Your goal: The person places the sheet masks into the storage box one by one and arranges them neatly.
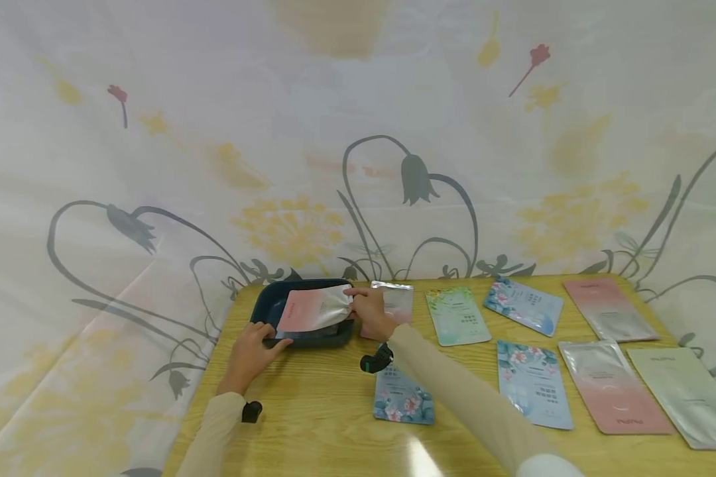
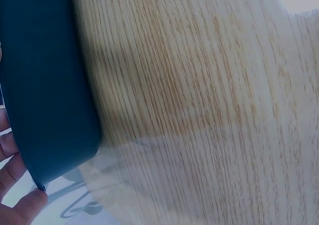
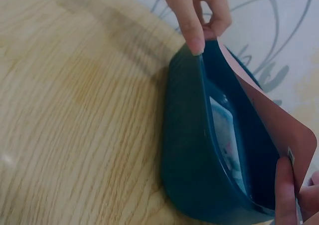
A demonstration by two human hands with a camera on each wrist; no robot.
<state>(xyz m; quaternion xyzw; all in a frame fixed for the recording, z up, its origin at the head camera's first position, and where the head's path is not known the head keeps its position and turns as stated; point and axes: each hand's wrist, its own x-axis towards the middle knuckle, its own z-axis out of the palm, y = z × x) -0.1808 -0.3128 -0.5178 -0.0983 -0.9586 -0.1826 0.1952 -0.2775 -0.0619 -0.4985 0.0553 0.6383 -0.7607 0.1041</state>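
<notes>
left hand (image 1: 252, 351) curled over the near-left corner of the dark blue basin (image 1: 321, 343), thumb on the near rim, fingers at the left end; looks like a steadying grip, so the basin doesn't slide. right hand (image 1: 370, 308) closed in a pinch, thumb and finger either side of the silver end of the pink packet (image 1: 310, 310), no visible gap beyond the packet's thickness. held by one end, probably because it's thin and floppy and this leaves the pink end free over the basin. packet is slanted, not flat: spans the basin opening, pink end toward the left hand, gripped end at the right rim. right wrist view shows it tilted up on edge; whether it touches the basin floor, can't tell. below it a flowered packet (image 3: 227, 135) lies inside the basin. basin sits at the back left of the wooden table (image 1: 298, 411), near both hands, likely for easy reach. just beside it a silver-pink packet (image 1: 398, 297), partly behind the right hand. blue flowered packet (image 1: 402, 397) partly under the right forearm. rest spread to the right, mostly apart, maybe so each can be picked singly: green packet (image 1: 458, 317), two blue ones, two more pink-silver ones, one pale green packet (image 1: 686, 391)
</notes>
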